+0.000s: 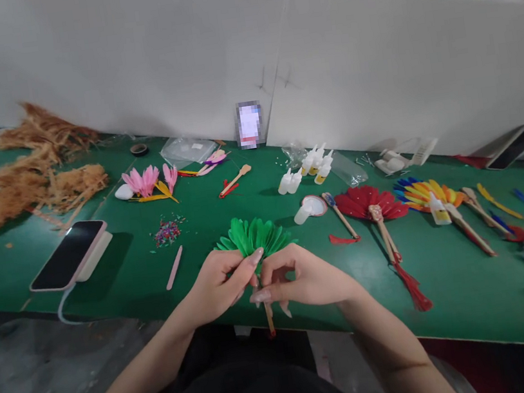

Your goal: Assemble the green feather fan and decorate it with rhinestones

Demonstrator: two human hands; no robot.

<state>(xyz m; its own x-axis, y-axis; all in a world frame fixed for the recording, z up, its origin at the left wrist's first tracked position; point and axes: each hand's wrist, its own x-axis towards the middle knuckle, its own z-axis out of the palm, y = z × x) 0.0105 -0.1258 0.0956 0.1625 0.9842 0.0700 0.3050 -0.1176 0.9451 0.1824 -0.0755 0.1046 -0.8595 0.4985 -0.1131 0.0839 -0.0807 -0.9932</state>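
Note:
A green feather fan (pixel 252 233) with a thin wooden handle (pixel 269 318) is held upright near the table's front edge. My left hand (pixel 227 276) pinches the base of the green feathers between thumb and fingers. Just beside it, my right hand (pixel 297 276) is closed around the top of the handle, where fingers hide the join. To the left lie a pink stick (pixel 174 267) and a small heap of colourful sequins (pixel 167 232). A white cup (pixel 302 215) and a round lid (pixel 314 205) rest beyond my right hand.
Several glue bottles (pixel 316 163) stand behind. On the right lie a red feather fan (pixel 373 203) and a yellow and blue one (pixel 430 195). Pink feathers (pixel 143 181), a phone (pixel 70 255) on a stand and dried grass (pixel 20 178) occupy the left. A white partition (pixel 127 66) borders the table.

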